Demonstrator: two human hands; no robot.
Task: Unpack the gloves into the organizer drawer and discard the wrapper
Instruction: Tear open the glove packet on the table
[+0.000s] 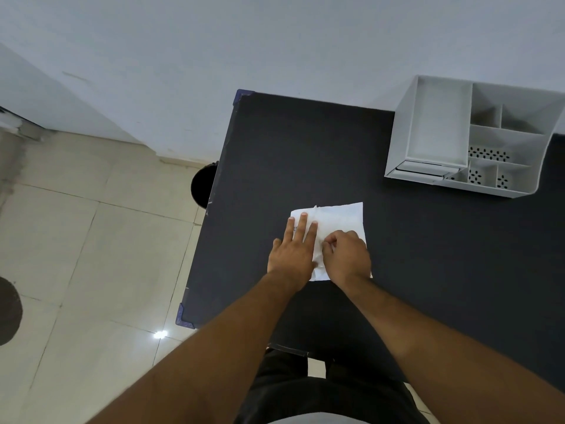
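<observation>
Wrapper [339, 218] mid-table [428, 255]; left hand [293, 252] flat on it, right hand [347, 255] pinching its fold.

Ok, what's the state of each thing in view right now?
Wrapper: flat on the table, partly peeled along the middle.
Left hand: open, pressing the wrapper flat.
Right hand: fingers pinched on the wrapper.
Organizer: upright, compartments empty, drawer closed.
Bin: on the floor beside the table, open-topped.

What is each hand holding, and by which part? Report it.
The left hand holds nothing: it lies flat, pinning the white wrapper's left part. The right hand pinches a raised fold running down the wrapper's middle.
</observation>
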